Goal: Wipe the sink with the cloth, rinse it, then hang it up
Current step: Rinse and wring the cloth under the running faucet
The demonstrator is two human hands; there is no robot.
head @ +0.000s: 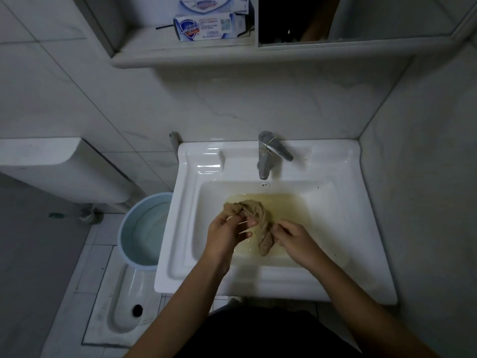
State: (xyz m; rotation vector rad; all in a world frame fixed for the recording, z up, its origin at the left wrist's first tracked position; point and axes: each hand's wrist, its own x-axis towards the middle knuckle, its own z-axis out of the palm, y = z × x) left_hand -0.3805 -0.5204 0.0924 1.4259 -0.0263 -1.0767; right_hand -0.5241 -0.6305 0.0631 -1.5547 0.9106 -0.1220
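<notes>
Sink [284,282] boxed in: tiled wall [418,177] tight along its right side and behind, bucket [144,228] just beside its left rim. I see open room only inside the basin and toward the front edge. Tap [265,161] overhangs the back edge, apart from both hands. Cloth [260,215], tan and bunched, mid-basin over yellowish water [289,205]. Left hand [227,231] reaches in over the front rim, grip closed, fingers curled into the cloth's upper bunch. Right hand [294,239] alongside, grip pinching the cloth's lower tail.

Left grip [227,229] curled, right grip [294,237] pinching, forearms converging
</notes>
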